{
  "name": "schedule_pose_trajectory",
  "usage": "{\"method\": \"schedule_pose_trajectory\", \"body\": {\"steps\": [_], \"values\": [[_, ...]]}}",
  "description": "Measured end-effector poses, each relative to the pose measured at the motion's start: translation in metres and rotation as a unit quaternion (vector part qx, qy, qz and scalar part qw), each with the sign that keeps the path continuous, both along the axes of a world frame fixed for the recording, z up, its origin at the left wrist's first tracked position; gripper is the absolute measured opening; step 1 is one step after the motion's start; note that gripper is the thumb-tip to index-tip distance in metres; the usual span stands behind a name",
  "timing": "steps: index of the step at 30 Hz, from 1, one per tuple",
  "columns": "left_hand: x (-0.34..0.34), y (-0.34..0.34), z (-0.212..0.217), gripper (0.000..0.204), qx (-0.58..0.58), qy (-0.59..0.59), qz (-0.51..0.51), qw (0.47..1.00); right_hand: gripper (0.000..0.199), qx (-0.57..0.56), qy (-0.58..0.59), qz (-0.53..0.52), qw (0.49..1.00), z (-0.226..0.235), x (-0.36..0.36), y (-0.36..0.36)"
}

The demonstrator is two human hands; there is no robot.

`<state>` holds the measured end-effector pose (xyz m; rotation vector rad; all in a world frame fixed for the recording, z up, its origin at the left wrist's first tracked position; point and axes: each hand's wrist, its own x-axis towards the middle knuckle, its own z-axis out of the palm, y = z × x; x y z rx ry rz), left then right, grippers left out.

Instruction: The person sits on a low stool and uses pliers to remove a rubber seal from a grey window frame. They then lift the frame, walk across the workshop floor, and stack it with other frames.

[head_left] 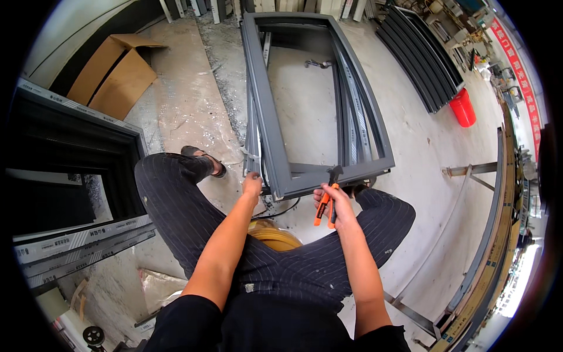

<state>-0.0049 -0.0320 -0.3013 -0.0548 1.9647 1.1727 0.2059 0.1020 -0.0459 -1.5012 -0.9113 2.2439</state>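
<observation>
A stack of dark grey window frames (274,117) lies on the floor in front of me, its near edge between my knees. My left hand (252,185) is closed at the near left corner of the stack; what its fingers pinch, if anything, is too small to make out. Pliers (326,206) with orange and black handles rest in my right hand (341,206), dark jaws pointing away from me over the near rail of the top frame. A thin black strip (288,209) curves out below the near left corner.
More frames (82,234) stand at the left, with a cardboard box (120,82) beyond them. Dark panels (413,64) and a red bucket (463,108) are at the far right. A metal rack (478,234) runs along the right. A metal tool (318,63) lies inside the frame opening.
</observation>
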Motion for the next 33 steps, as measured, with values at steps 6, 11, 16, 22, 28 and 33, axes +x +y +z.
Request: {"method": "schedule_pose_trajectory", "body": {"steps": [6,11,16,22,28,33], "values": [[-0.005,0.015,0.009,0.035,0.047,0.112,0.004,0.993,0.026,-0.069,-0.07,-0.002,0.995,-0.054,0.007,0.004],[-0.011,0.02,0.026,0.032,-0.008,0.098,-0.057,0.994,0.024,-0.089,-0.084,-0.023,0.992,-0.088,0.001,0.009],[-0.003,0.027,0.065,0.026,-0.041,0.082,-0.103,0.99,0.017,-0.075,-0.078,-0.038,0.993,-0.082,-0.013,0.016],[0.004,0.027,0.096,0.021,0.071,-0.18,-0.049,0.98,0.022,-0.098,-0.088,-0.026,0.991,-0.101,-0.024,0.027],[0.018,-0.013,0.127,0.035,0.016,-0.42,-0.179,0.89,0.021,-0.084,-0.103,0.025,0.991,-0.096,-0.028,0.03],[0.044,-0.023,0.115,0.029,-0.072,-0.384,-0.122,0.912,0.024,-0.126,-0.085,0.089,0.984,-0.08,-0.03,0.023]]}}
